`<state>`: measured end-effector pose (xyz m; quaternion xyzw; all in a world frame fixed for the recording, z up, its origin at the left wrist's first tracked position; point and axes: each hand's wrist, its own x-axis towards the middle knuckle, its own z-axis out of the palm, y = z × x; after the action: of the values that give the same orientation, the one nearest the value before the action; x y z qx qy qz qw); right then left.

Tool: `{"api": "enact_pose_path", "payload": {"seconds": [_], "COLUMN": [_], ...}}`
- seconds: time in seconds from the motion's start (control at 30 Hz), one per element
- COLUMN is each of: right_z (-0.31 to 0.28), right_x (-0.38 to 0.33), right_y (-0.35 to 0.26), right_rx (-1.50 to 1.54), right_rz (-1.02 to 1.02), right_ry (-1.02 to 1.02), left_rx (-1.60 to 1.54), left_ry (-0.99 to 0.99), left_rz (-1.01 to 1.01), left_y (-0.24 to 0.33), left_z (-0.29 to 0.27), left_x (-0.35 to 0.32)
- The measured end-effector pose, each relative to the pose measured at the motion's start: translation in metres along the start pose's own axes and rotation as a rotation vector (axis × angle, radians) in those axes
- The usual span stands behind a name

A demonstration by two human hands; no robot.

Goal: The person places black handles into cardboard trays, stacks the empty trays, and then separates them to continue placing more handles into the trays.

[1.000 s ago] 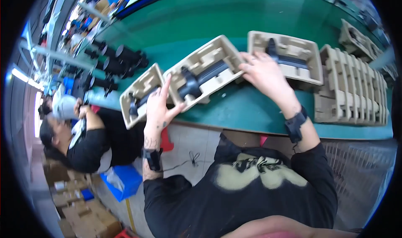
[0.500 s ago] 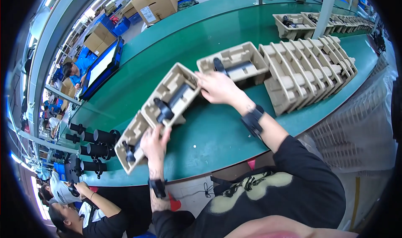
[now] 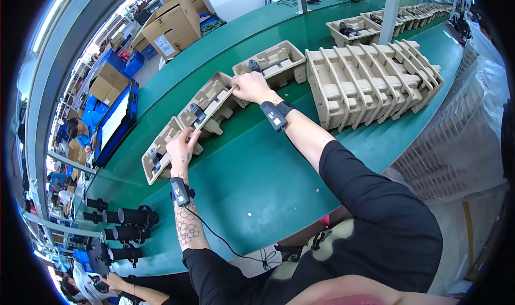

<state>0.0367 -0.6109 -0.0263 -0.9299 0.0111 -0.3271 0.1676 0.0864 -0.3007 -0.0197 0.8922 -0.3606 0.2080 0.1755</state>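
Both my hands hold a beige molded pulp tray (image 3: 219, 107) by its two ends. My left hand (image 3: 179, 148) is closed on its near left corner, thumb and fingers at the rim. My right hand (image 3: 252, 87) pinches its far right corner. Inside lies a black cylindrical part with a rounded end (image 3: 198, 112). A second pulp tray (image 3: 149, 164), with a similar dark part (image 3: 155, 160), sits just left, partly behind my left hand. Beyond my right hand is a third tray (image 3: 294, 61), also holding a dark part (image 3: 254, 65).
A row of nested pulp trays (image 3: 351, 93) stands to the right on the green table (image 3: 257, 181). Filled trays (image 3: 354, 31) line up behind a metal post (image 3: 390, 15). Black cylinders (image 3: 131, 216) stand at the left, near a co-worker's arm (image 3: 131, 287). Plastic-wrapped trays (image 3: 456, 128) are at the far right.
The tray between my hands has moved away from me across the table, toward the trays' line. Both arms reach farther out, and the head view has shifted.
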Motion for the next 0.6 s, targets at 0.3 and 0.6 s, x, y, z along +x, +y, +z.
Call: {"api": "enact_pose_path", "payload": {"seconds": [0.3,0.6], "right_z": [0.036,-0.137], "right_x": [-0.024,-0.094], "right_y": [0.049,0.107], "right_rx": [-0.186,-0.491], "right_rz": [0.23,0.732], "right_ry": [0.203,-0.115], "left_rx": [-0.112,-0.146], "left_ry": [0.017,-0.016], "left_rz": [0.176,0.183], "left_y": [0.003,0.001], "left_z": [0.082,0.129], "left_x": [0.053,0.113]}}
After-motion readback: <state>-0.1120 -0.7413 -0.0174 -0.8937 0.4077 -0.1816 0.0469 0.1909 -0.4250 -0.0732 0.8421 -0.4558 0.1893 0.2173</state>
